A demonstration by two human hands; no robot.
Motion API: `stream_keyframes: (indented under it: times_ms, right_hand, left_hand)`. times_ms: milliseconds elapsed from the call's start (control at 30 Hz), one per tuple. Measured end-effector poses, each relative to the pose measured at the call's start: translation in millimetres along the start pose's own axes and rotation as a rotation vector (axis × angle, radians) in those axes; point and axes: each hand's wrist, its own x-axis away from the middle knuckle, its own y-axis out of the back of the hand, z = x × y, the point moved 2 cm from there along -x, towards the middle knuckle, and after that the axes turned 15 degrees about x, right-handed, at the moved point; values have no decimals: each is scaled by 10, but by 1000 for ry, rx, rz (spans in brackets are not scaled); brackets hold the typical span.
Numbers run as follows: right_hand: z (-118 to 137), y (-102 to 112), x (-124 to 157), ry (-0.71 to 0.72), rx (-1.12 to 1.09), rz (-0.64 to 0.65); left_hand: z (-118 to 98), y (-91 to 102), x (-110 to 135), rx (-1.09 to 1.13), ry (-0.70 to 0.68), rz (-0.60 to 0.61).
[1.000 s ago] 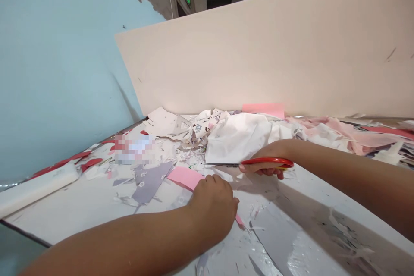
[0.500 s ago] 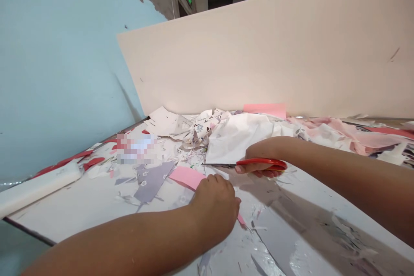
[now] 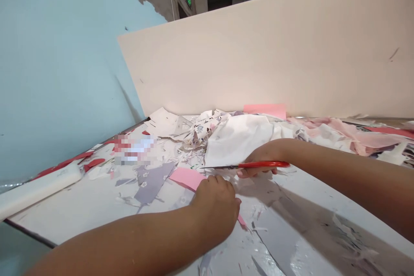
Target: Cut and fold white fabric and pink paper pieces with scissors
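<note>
My right hand is closed around the red handles of a pair of scissors. Their dark blades point left, just above my left hand and in front of a white sheet. My left hand lies low on the table with its fingers curled over a strip of pink paper. One end of the strip shows to the left of my knuckles, and a narrow bit of pink shows past the thumb. My palm hides whatever lies under it. Left of the pink strip is a grey-purple flowered scrap.
Crumpled patterned paper and shreds pile up at the back. A pink sheet leans on the tall cream board. A white roll lies along the left edge, near red scraps. Pink crumpled material lies at right.
The scissors have turned a little in my right hand, and their handles now look flatter and slightly farther right. My left hand and the pink paper have stayed in place.
</note>
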Motion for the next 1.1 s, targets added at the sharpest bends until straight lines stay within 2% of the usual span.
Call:
stream_keyframes:
  times_ms: [100,267,567,833,967,1100]
  right_hand:
    - [43,8,67,-58,52,81]
    - [132,63,156,-193,122,-66]
    - [110,-19,22,-193,161,-130]
    - [66,-82,-32,-167,103,-28]
    - [12,-91,-23,-75,107,-110]
    - [67,-99,7,33,81,-49]
  left_hand:
    - [11,-35,-2,-1,24,-56]
    - [20,-49,2,5,33,-96]
    - [24,-34,-5,4,29,-60]
    - [14,-15,-3,-19,42,-23]
    - [10,12,3,-28,24,1]
    - [3,28,7,-22,-25,27]
